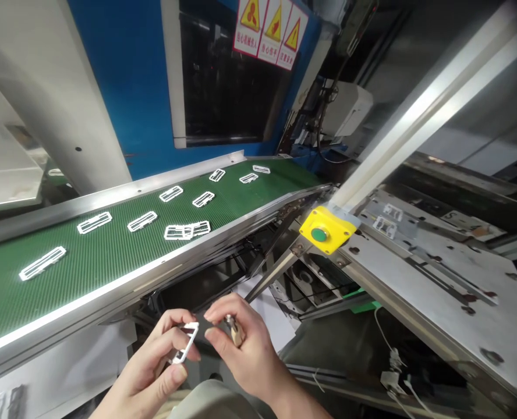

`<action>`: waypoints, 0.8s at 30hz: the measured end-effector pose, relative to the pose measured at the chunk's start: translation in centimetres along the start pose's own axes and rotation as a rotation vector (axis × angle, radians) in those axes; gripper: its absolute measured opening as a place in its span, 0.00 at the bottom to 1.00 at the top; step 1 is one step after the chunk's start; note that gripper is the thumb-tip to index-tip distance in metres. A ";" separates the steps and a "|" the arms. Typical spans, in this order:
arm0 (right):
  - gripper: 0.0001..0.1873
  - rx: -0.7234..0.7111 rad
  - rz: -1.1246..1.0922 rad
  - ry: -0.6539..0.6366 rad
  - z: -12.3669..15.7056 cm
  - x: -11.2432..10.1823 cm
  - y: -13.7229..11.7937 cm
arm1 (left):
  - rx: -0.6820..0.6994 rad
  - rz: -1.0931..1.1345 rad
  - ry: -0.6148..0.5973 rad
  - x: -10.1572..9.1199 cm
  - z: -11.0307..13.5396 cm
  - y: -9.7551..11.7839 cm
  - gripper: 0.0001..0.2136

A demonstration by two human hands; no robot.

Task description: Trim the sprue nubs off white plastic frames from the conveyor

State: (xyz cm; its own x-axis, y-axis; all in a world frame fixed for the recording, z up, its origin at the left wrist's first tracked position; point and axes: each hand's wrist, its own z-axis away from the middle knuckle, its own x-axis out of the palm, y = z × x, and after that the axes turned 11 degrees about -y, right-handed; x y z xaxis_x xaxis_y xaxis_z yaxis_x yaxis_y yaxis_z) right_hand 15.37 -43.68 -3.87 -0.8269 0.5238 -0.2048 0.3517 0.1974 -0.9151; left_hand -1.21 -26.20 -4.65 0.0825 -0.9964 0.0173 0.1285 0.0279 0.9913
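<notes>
My left hand grips a small white plastic frame between thumb and fingers, tilted upright in front of my lap. Close beside it, my right hand is curled with thumb and index finger a little apart, pointing at the frame. Tucked inside its bent fingers is a small metal tool with a tan part; the fingers hide most of it, so its kind cannot be told. Beyond both hands, several similar white frames lie spread over a green conveyor belt. Two of them overlap near the belt's front edge.
A metal rail edges the belt on my side. Behind it stands a blue machine with a dark window and warning signs. At right are a yellow box with a green button, a slanted metal post and a metal worktop.
</notes>
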 end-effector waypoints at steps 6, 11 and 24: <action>0.06 -0.087 0.003 -0.033 -0.4 1.2 -0.6 | 0.087 -0.172 0.111 0.1 0.5 -2.0 0.13; 0.07 -0.121 0.063 -0.084 -1.1 1.6 -0.6 | 0.107 -0.298 0.174 0.5 0.7 -1.5 0.08; 0.04 0.045 -0.138 -0.172 -1.5 2.1 -1.0 | 0.116 -0.348 0.353 0.8 1.7 -2.0 0.08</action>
State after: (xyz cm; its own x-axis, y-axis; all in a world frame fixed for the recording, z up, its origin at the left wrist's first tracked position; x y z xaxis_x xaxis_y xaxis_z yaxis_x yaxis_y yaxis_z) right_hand 13.90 -41.56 -2.88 -0.9300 0.3441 -0.1289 0.2128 0.2182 -0.9524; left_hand -3.06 -27.23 -6.42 0.3861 -0.8570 -0.3413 0.0983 -0.3297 0.9390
